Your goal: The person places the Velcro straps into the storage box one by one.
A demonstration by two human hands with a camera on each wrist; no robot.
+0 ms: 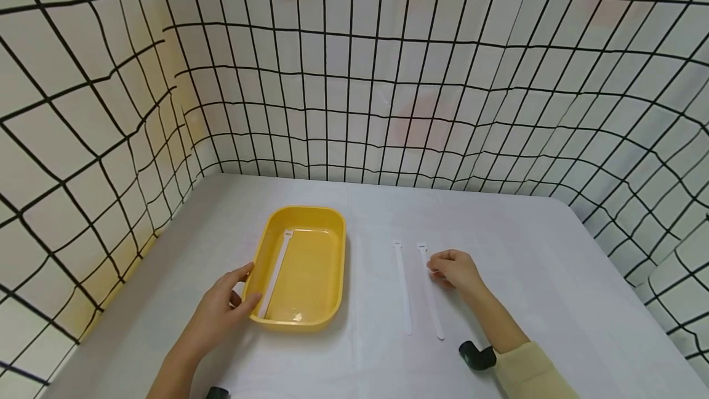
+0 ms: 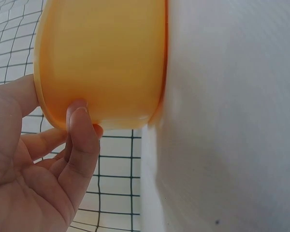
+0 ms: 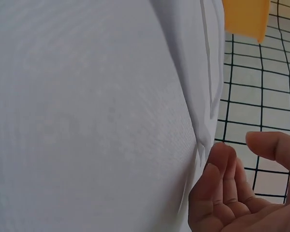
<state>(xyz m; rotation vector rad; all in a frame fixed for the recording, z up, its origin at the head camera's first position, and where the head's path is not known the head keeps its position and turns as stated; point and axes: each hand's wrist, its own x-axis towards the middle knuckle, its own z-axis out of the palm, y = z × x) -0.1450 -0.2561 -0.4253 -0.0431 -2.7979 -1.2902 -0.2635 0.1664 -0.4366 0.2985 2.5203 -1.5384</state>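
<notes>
A shallow yellow tray (image 1: pixel 316 263) stands on the white table, and one white strap with a slotted head (image 1: pixel 275 276) lies inside along its left wall. My left hand (image 1: pixel 218 310) holds the tray's near left side, thumb and fingers on either side of the rim; the left wrist view shows a fingertip against the outer wall (image 2: pixel 111 58). Two similar straps lie on the table right of the tray: a left one (image 1: pixel 404 288) and a right one (image 1: pixel 434 306). My right hand (image 1: pixel 455 268) has its fingertips at the right strap's upper part. In the right wrist view its thumb is apart from its fingers (image 3: pixel 227 169).
Black wire mesh (image 1: pixel 349 79) backed by white sheeting surrounds the far side and both sides of the white table (image 1: pixel 365 362). Black wrist gear (image 1: pixel 477 356) is by the right sleeve, and another black piece (image 1: pixel 218 393) is below the left wrist.
</notes>
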